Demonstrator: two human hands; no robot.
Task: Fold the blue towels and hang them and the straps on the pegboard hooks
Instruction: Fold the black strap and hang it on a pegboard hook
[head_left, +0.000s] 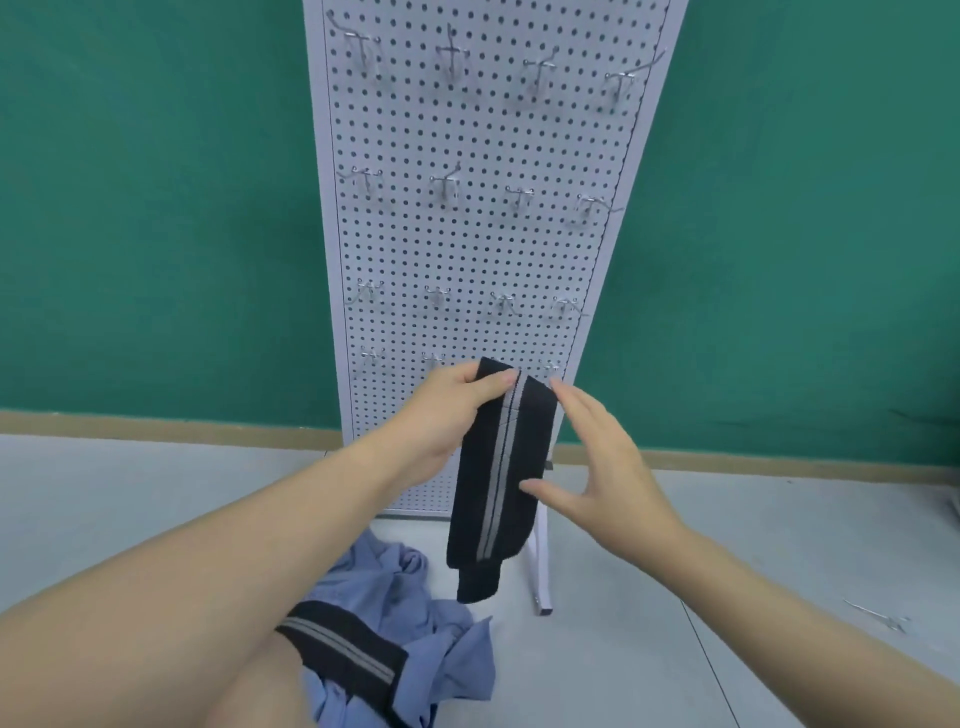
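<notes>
A black strap (493, 483) with grey stripes hangs doubled over in front of the white pegboard's (478, 234) lowest hook row. My left hand (447, 415) pinches its folded top between thumb and fingers. Beside the strap, my right hand (602, 462) is spread with straight fingers, its thumb close to the strap's right edge; I cannot tell if it touches. Crumpled blue towels (415, 613) lie on the floor below. A second black striped strap (343, 654) lies across them. Metal hooks (447, 187) fill the board in several rows, all bare.
The pegboard stands on white feet (540, 577) against a green wall. The floor is pale grey, with a loose metal hook (883, 618) lying at the right.
</notes>
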